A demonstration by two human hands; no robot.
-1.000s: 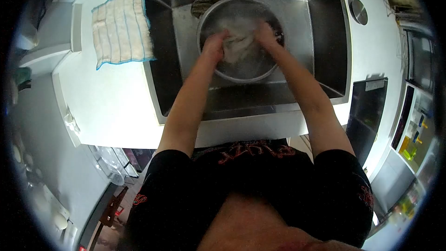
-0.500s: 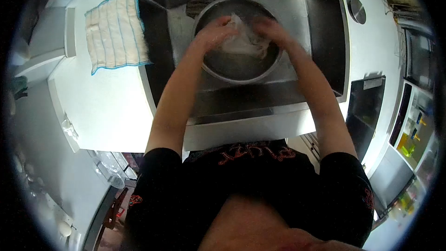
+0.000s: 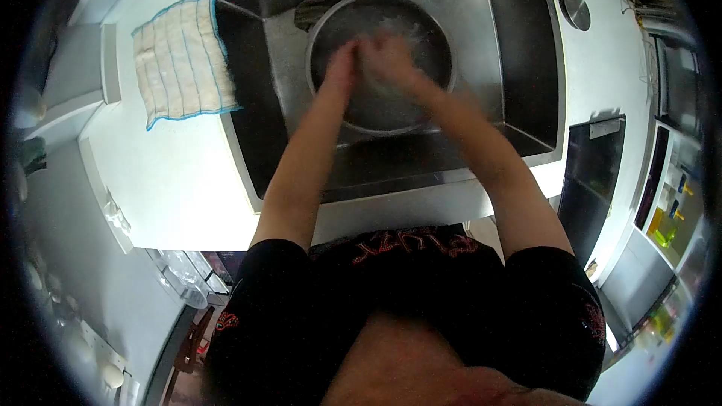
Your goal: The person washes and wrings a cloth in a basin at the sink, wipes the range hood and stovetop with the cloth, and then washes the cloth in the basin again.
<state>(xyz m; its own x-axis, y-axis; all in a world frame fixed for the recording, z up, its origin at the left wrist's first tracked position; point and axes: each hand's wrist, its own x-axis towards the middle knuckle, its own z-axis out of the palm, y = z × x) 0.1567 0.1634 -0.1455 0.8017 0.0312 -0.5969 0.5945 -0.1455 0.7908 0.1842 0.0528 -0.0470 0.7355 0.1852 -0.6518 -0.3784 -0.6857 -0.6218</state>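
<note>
A round steel bowl (image 3: 441, 45) sits in the steel sink (image 3: 526, 53). Both my hands are inside the bowl, pressed close together and blurred by motion. My left hand (image 3: 341, 62) and my right hand (image 3: 391, 56) close around a pale wet cloth (image 3: 397, 30), of which only a whitish edge shows above the fingers. Most of the cloth is hidden by my hands.
A white dishcloth with blue edging (image 3: 182, 60) lies on the white counter (image 3: 173, 173) left of the sink, hanging over its rim. A dark scrubber (image 3: 308, 11) lies behind the bowl. A round metal cap (image 3: 575, 6) sits on the right counter, above a dark cooktop (image 3: 594, 180).
My hands, apart at the bowl's sides a second ago, lifted the cloth and have now come together in the bowl's middle, bunching it. The view shifted slightly.
</note>
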